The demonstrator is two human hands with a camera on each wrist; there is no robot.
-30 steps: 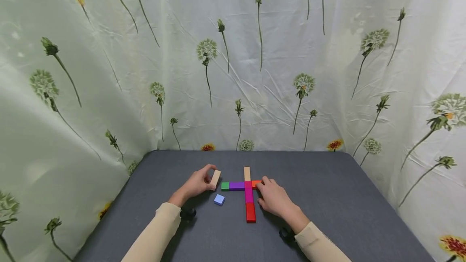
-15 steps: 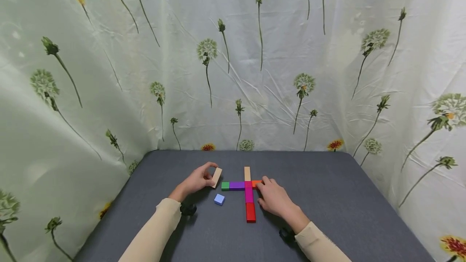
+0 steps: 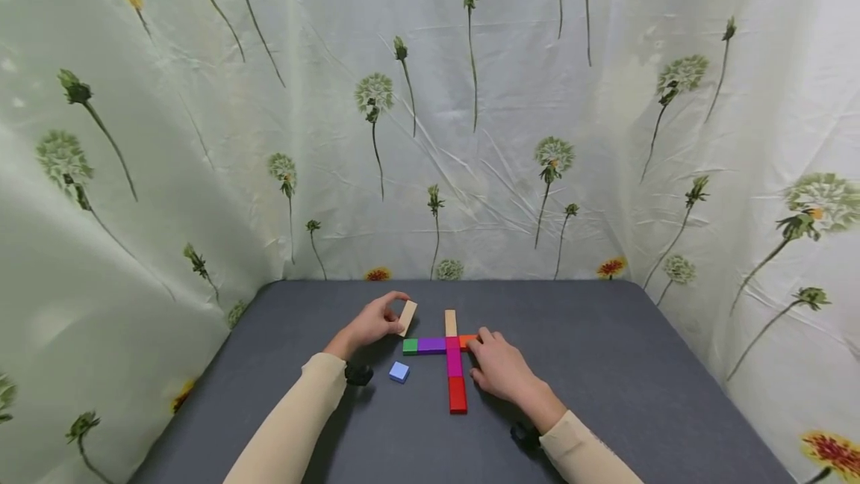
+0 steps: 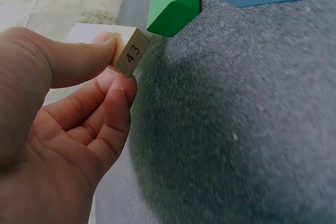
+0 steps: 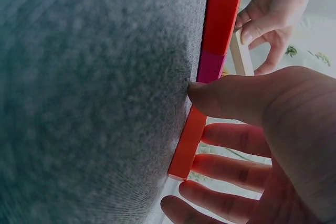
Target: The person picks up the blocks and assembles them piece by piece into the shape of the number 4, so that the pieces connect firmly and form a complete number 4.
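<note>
My left hand [image 3: 371, 323] pinches a plain wooden block [image 3: 407, 318] between thumb and fingers, above the table just left of the green block [image 3: 410, 347]. In the left wrist view the end of this wooden block [image 4: 131, 53] bears the number 43. My right hand [image 3: 500, 368] rests at the orange block [image 5: 188, 142], its fingers extended and touching it, partly hiding it from the head view. A cross of blocks lies flat: purple block [image 3: 431, 346], magenta block [image 3: 454, 361], red block [image 3: 457, 395], and another wooden block [image 3: 451, 323] at the top.
A light blue block [image 3: 399, 372] lies loose below the green one, between the left forearm and the cross. The dark grey table [image 3: 605, 387] is bordered by a floral curtain [image 3: 322, 110] behind and at the sides.
My left hand has carried the wooden block slightly to the right and away from me, lifting it near the green block. The right hand stays at the orange block. The head view has shifted slightly.
</note>
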